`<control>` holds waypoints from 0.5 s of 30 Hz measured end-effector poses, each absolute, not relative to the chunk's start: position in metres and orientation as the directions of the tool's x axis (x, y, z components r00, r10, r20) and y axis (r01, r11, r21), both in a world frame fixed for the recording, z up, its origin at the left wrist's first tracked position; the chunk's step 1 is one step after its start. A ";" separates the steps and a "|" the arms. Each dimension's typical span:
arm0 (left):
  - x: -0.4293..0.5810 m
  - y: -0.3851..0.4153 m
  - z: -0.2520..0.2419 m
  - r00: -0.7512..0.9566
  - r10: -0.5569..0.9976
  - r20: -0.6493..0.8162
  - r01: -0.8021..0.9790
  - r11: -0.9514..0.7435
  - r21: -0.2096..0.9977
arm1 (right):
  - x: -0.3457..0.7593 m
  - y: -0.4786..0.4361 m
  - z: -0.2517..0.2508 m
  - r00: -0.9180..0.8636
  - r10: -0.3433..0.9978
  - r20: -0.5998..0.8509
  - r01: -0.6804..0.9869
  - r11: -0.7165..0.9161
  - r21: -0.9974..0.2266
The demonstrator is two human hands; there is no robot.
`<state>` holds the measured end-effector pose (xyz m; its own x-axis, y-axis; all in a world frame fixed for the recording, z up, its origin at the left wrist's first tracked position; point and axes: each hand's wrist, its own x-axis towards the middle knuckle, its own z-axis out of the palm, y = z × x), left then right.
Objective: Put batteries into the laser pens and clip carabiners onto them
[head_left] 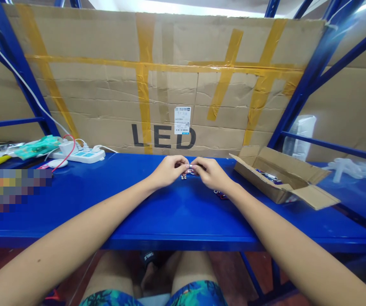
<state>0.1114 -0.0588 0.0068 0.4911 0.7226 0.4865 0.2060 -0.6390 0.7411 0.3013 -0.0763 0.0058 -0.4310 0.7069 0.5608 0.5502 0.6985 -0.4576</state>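
Observation:
Both hands meet above the middle of the blue table, fingertips almost touching. My left hand (172,169) is closed in a pinch on a small shiny metal piece (190,169). From the other side, my right hand (211,172) pinches the same piece between thumb and finger. Small bright bits (183,177) hang or lie just under the left fingertips; their exact kind is too small to make out. Beside my right wrist, partly hidden by it, lie small dark red and metallic items (221,195) on the tabletop.
An open cardboard box (277,193) with small blue and metallic items stands at the right. A white power strip (89,155) with plugs and cables sits at the left, near a green plastic packet (39,146). A large cardboard sheet (106,102) closes off the back of the blue table (183,221).

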 end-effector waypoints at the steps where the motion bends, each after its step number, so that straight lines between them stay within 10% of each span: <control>1: 0.112 -0.060 0.007 0.489 0.718 0.495 0.219 -0.651 0.727 | 0.301 -0.077 0.007 -0.441 0.708 0.552 0.563 0.697 -0.445; 15: 0.114 -0.058 0.006 0.507 0.724 0.467 0.130 -0.600 0.790 | 0.299 -0.070 -0.004 -0.315 0.697 0.644 0.489 0.701 -0.520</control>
<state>0.1139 -0.0580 0.0058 0.5075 0.7244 0.4666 0.1297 -0.5995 0.7898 0.2994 -0.0700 -0.0038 -0.3155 0.6971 0.6439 0.4885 0.7010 -0.5195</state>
